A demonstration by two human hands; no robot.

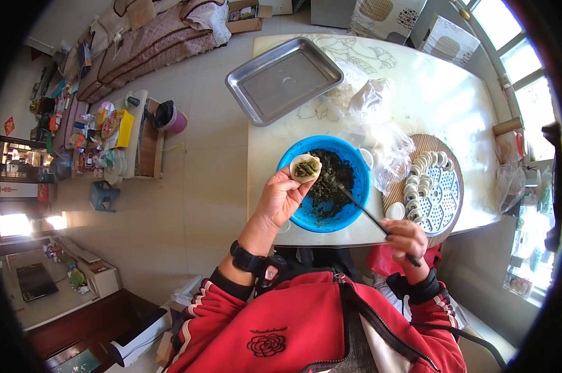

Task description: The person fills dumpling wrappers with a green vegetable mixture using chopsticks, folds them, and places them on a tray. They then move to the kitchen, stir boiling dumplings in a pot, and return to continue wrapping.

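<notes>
On the fingers of my left hand (278,198) rests a round dough wrapper (295,176) with a small mound of greenish filling (306,168) in its middle. It is held above the left rim of a blue plastic basin (366,198). Dark chopped filling (334,172) lies inside the basin. My right hand (408,240) grips the dark handle of a metal utensil (365,210); its head dips into the filling, so its shape is unclear. To the right, several folded dumplings (412,192) stand in curved rows on a perforated metal steamer plate (442,205).
The steamer plate sits on a round ribbed mat (423,141), with pale round wrappers (395,211) at its left edge. Behind the basin are a rectangular metal tray (285,81) and crumpled clear plastic bags (383,149). The table's (262,186) left edge borders open floor.
</notes>
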